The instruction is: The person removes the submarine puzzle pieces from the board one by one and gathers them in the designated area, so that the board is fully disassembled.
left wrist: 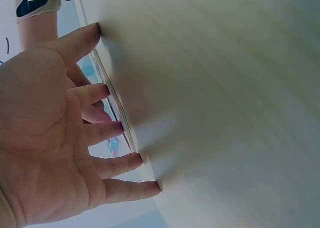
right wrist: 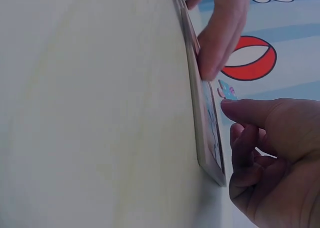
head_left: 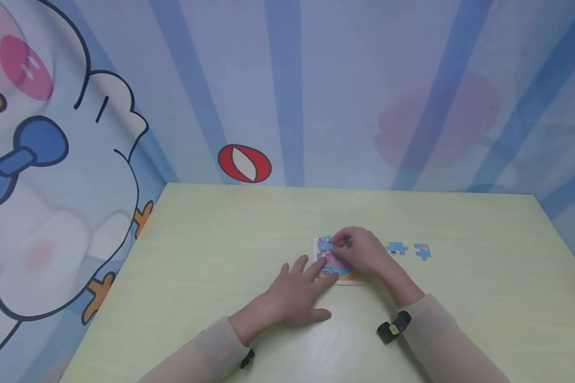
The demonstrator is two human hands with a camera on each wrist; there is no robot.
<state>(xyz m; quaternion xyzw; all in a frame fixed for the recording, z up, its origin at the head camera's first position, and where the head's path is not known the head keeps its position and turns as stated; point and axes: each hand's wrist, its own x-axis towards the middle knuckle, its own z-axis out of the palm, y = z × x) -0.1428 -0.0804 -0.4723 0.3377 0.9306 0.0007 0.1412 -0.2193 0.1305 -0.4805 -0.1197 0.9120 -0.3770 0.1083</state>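
Observation:
A small jigsaw board (head_left: 345, 282) with a pale border and a pink, blue and orange picture lies on the table. My left hand (head_left: 297, 298) is spread beside it, with the index and middle fingertips resting on its left part. In the left wrist view the fingers (left wrist: 107, 133) are straight. Over the upper part of the board, my right hand (head_left: 361, 250) pinches a blue puzzle piece (head_left: 325, 243) between thumb and fingers. The same puzzle piece (right wrist: 227, 90) shows tilted above the board in the right wrist view. Part of the picture is hidden under both hands.
Two loose blue puzzle pieces lie right of the board: one piece (head_left: 396, 248) close to the right wrist, another piece (head_left: 422, 251) farther right. The pale yellow table (head_left: 220, 239) meets a printed cartoon wall (head_left: 335, 106) at the back.

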